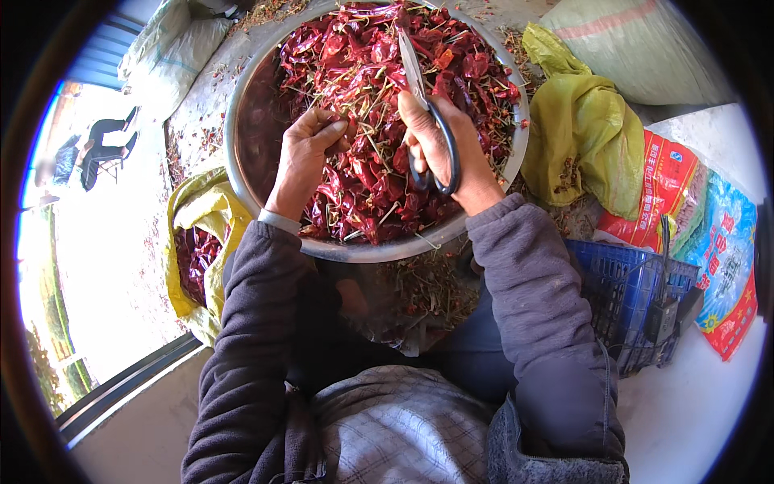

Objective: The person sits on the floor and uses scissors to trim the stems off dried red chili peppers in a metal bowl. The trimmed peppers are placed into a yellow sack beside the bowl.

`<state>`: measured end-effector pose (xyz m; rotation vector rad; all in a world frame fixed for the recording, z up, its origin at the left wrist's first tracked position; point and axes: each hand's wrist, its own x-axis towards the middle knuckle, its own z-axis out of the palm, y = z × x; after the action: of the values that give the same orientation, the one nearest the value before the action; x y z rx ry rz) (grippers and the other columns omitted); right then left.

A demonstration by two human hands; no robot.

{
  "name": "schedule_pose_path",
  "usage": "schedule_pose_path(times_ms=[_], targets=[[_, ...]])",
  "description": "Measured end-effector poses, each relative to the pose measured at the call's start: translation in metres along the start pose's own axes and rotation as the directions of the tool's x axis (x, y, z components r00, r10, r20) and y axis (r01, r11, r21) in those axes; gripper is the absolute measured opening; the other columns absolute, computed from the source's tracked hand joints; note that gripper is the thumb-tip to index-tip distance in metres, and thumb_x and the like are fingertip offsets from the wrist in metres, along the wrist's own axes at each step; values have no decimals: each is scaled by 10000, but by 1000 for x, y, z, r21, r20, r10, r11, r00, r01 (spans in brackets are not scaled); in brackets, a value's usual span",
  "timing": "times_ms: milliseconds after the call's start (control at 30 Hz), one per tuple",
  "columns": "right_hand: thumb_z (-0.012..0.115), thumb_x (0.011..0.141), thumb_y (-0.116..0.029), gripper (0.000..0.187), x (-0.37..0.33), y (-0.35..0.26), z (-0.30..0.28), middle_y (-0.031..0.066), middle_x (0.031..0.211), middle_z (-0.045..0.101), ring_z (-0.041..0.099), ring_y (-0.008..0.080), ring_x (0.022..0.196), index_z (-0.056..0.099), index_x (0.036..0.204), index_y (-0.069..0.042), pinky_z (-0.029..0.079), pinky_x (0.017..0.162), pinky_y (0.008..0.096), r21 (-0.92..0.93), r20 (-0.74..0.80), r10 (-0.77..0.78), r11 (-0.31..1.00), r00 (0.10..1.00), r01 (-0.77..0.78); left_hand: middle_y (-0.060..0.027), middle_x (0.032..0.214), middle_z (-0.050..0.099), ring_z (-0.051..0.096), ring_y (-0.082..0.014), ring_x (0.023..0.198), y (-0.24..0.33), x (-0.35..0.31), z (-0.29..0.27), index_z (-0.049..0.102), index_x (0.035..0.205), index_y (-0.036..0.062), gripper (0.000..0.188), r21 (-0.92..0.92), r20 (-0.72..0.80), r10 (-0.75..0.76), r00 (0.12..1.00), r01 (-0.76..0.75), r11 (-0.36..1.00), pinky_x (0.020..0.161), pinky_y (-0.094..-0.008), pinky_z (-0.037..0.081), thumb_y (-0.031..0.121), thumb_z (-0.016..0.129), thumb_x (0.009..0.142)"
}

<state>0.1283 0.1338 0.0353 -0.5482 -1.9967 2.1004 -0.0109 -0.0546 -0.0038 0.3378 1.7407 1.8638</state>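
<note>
A wide metal basin (pixel 256 149) in front of me is heaped with dried red chili peppers (pixel 359 198), many with pale stems. Over the heap, my right hand (pixel 451 149) grips a pair of scissors (pixel 412 66) by its black handles. The blades point up and away from me and look closed. To its left, my left hand (pixel 310 153) is closed, thumb and fingers pinched together above the peppers. What sits in that pinch is too small to make out. The two hands are apart.
A yellow sack (pixel 211 198) with more dried peppers stands left of the basin. On the right are another yellow sack (pixel 592 129), a blue plastic basket (pixel 617 282) and printed bags (pixel 726 242). Stuffed white sacks (pixel 645 52) lie behind. Stem scraps litter the floor (pixel 427 294).
</note>
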Motion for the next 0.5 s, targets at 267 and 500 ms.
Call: schedule_pose_path(times_ms=[267,500], targets=[[668,875,-699,687,-10,20,3,129,656,606,635,312,598,565,879,-21,511,611,424,-563,134,-140,804,981,191,-10,931,620,536,-81,775,4,-1,6,629,1142,14,143,120,30,15,999,-18,993,741,-222,471,107,585,1042],[668,854,-703,716,-11,25,5,223,735,632,666,426,736,561,910,3,516,678,500,-637,189,-218,714,957,289,41,841,452,359,-59,669,14,-9,13,571,1171,58,143,-141,183,-64,981,91,986,627,-230,342,133,548,1051]])
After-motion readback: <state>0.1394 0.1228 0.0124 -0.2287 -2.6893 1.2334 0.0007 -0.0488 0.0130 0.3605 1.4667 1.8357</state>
